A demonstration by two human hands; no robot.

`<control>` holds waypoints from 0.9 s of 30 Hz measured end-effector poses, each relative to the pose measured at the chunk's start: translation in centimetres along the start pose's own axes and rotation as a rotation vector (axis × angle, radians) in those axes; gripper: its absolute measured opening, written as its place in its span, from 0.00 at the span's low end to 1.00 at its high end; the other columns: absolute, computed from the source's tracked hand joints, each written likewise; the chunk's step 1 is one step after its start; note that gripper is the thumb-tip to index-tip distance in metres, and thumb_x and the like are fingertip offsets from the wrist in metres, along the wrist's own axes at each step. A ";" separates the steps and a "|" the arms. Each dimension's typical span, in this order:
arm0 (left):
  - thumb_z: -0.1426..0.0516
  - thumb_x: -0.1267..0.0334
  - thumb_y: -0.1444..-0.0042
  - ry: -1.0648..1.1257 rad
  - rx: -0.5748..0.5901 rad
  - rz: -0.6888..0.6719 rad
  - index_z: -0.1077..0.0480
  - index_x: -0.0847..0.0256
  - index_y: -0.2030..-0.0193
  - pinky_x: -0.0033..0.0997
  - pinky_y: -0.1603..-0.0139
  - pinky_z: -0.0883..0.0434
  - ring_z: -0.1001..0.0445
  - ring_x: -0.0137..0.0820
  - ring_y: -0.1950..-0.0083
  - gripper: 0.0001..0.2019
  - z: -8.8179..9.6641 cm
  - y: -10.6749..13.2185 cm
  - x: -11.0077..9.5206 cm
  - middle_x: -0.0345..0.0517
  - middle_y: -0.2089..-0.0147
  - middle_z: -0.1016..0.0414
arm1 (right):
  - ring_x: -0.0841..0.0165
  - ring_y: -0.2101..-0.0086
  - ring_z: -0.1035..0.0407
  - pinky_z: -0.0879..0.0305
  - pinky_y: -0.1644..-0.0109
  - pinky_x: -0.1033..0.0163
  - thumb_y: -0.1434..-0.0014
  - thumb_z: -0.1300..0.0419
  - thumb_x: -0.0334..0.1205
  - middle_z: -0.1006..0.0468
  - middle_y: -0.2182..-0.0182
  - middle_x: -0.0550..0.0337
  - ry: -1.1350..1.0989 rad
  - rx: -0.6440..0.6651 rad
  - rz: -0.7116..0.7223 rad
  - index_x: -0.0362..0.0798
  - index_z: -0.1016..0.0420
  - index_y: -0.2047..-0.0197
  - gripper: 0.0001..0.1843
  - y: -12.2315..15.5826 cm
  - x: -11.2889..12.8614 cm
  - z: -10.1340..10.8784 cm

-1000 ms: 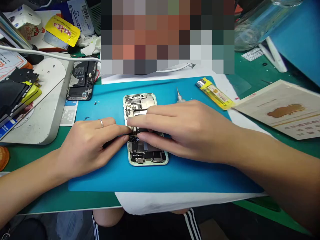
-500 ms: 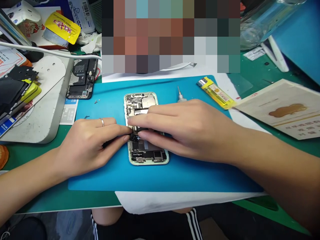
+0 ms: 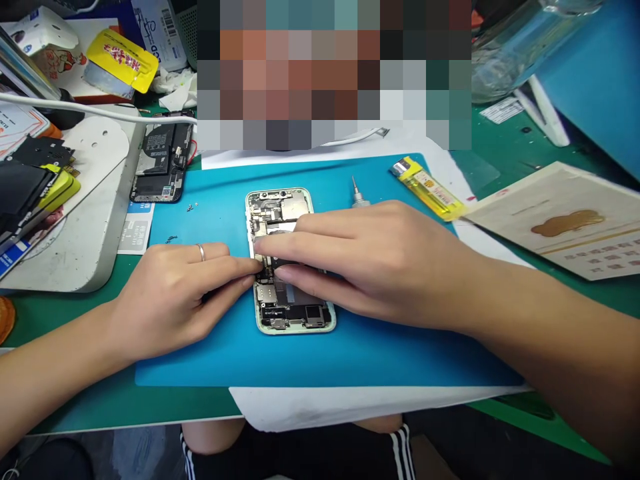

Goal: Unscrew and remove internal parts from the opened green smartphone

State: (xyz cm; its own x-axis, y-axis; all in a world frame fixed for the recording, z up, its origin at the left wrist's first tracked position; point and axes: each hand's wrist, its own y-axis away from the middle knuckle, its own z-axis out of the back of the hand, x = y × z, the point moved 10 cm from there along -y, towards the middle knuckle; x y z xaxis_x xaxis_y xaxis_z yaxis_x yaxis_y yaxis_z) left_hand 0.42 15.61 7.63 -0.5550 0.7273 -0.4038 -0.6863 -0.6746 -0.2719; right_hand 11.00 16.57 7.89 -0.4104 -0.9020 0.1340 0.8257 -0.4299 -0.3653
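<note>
An opened phone (image 3: 267, 313), its circuit boards and metal shields bare inside a pale frame, lies on a blue mat (image 3: 210, 360). My left hand (image 3: 175, 293) is at its left edge, thumb and index finger pinched close together over a small dark part inside. Whether that part is between the fingertips is too small to tell. From the other side my right hand (image 3: 370, 260) reaches across the phone. Its fingers are stretched out, the fingertips touching the board near the left edge, the thumb lower and apart. The phone's middle is hidden beneath it.
Behind my right hand stands a screwdriver tip (image 3: 356, 190). A yellow packet (image 3: 430, 190) and a white booklet (image 3: 555, 220) lie right. Tiny screws (image 3: 190, 208) are on the mat's left, near a second phone part (image 3: 163, 160) and a white device (image 3: 100, 260).
The small black piece that stuck up between my fingertips no longer shows there; a silver shield below it is now visible. Both hands stay nearly in place.
</note>
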 end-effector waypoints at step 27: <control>0.39 0.63 0.35 -0.016 0.069 0.159 0.25 0.60 0.50 0.28 0.72 0.41 0.34 0.26 0.75 0.09 -0.7 -0.6 0.8 0.32 0.73 0.32 | 0.63 0.66 0.24 0.53 0.70 0.62 0.26 0.42 0.44 0.16 0.60 0.56 -0.100 0.142 -0.058 0.46 0.25 0.51 0.10 -0.3 -0.1 -1.0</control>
State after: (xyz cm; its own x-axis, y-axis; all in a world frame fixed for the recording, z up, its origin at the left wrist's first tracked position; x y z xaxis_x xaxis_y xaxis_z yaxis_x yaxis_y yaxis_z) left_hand 0.67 16.50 6.87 -0.6659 0.6148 -0.4226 -0.6197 -0.7713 -0.1454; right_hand 10.37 16.88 7.04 -0.4243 -0.8717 0.2451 0.8510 -0.4764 -0.2211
